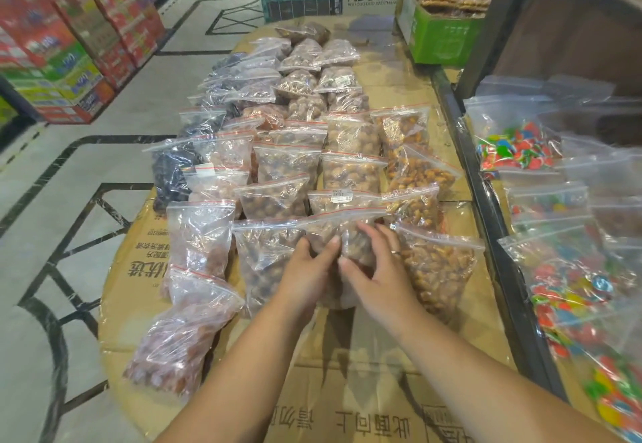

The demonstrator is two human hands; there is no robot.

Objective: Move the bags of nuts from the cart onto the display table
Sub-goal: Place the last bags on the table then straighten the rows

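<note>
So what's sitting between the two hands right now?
In the head view, one clear zip bag of nuts on the display table, left hand and right hand pressed to its sides.

Both hands (347, 268) forward, fingers curled

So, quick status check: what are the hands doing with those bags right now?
Left hand and right hand both on one bag of nuts, front of its row. Bag resting on display table. Neighbouring bags close either side, nothing blocking.
</note>
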